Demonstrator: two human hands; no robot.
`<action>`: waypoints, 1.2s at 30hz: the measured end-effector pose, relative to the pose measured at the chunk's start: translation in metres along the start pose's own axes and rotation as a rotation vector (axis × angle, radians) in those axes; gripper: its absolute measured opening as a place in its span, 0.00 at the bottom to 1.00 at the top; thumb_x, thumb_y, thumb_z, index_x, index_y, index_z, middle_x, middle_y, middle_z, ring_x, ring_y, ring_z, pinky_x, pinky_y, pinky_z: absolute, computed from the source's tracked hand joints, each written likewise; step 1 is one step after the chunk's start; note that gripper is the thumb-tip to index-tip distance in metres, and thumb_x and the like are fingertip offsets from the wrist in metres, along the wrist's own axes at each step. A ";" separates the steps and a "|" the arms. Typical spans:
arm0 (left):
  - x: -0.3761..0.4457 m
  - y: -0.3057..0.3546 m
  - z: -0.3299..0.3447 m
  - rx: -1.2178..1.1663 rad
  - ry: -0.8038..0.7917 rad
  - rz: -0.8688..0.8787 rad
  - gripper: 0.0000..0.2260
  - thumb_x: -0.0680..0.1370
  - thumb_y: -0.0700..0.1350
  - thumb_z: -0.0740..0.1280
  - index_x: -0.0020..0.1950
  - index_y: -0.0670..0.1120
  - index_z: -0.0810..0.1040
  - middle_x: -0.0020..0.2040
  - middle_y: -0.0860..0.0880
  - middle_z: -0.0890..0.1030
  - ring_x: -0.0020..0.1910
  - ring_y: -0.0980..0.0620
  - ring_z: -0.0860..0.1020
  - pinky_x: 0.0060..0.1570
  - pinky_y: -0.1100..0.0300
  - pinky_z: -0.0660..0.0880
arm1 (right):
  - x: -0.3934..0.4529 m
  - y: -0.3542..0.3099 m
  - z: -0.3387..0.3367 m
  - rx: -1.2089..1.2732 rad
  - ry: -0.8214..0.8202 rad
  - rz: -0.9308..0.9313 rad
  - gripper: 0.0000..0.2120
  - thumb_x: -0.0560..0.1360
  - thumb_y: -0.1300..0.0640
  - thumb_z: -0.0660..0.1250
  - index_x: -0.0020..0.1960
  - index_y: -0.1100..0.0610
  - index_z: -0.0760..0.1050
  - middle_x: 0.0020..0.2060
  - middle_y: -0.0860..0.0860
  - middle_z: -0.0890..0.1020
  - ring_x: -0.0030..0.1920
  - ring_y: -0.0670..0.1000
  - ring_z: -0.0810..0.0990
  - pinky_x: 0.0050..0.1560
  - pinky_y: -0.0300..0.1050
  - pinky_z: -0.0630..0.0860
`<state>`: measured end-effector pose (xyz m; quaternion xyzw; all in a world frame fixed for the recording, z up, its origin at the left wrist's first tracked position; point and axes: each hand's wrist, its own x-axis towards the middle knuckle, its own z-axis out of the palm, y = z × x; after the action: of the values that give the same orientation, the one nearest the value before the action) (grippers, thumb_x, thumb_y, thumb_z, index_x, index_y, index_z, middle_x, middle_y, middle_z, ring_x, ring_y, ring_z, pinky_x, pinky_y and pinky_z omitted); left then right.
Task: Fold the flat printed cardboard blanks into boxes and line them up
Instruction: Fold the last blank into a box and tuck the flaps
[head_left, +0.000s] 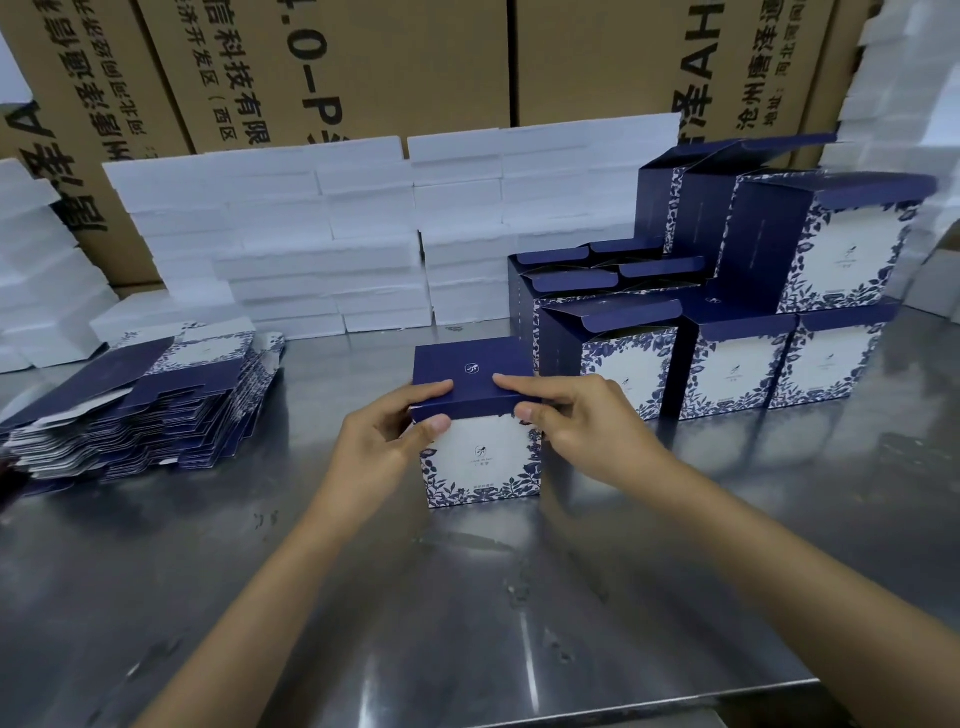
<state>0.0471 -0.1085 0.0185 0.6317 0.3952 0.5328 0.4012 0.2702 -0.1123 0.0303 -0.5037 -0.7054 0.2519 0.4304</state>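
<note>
While the steel surface (467, 623) fills the near part of my view, I see both forearms reach forward across it to a single box (480, 457) standing upright near the middle. My left hand (387, 441) grips the box's near left top corner: the thumb presses on the white front panel just under the lid and the fingers (434, 388) curl over the dark blue lid from above. My right hand (576, 426) does the same at the right corner, thumb at the lid's front edge and fingers lying across the top. The lid looks folded down flat, with a small white logo on it; the front shows a white panel framed by blue leaves.

To the left, near the surface's edge, lies a stack of flat blanks (150, 410), fanned out unevenly, blue and white sides mixed.

Beyond the held box, to the right, finished boxes (727, 364) stand side by side in a row, touching, most with top flaps still open. More open boxes sit on top of and behind that row.

Farther back, white foam slabs (322, 234) are stacked against large brown cartons (363, 67) printed with black lettering.
</note>
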 end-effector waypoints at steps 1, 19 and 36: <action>0.000 0.002 -0.003 0.001 -0.024 -0.014 0.15 0.77 0.34 0.70 0.59 0.49 0.82 0.57 0.52 0.85 0.53 0.56 0.82 0.50 0.67 0.77 | 0.000 0.001 -0.003 0.007 -0.026 0.009 0.18 0.80 0.58 0.68 0.63 0.37 0.80 0.53 0.43 0.86 0.49 0.52 0.84 0.54 0.42 0.79; 0.058 0.084 0.010 0.215 0.161 0.399 0.16 0.80 0.36 0.68 0.61 0.54 0.81 0.77 0.49 0.68 0.72 0.61 0.71 0.60 0.63 0.77 | 0.064 -0.070 -0.053 0.246 0.234 -0.178 0.19 0.78 0.70 0.66 0.60 0.50 0.82 0.54 0.46 0.84 0.55 0.56 0.84 0.58 0.55 0.80; 0.321 0.071 0.193 0.136 0.040 0.164 0.12 0.81 0.37 0.64 0.63 0.45 0.79 0.63 0.45 0.80 0.60 0.45 0.79 0.62 0.50 0.76 | 0.240 0.002 -0.194 -0.591 0.317 0.166 0.16 0.77 0.65 0.62 0.64 0.61 0.75 0.70 0.63 0.71 0.67 0.63 0.73 0.62 0.52 0.73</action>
<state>0.2815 0.1461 0.1776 0.6770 0.3855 0.5481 0.3044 0.4085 0.0954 0.2110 -0.6952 -0.6288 -0.0103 0.3482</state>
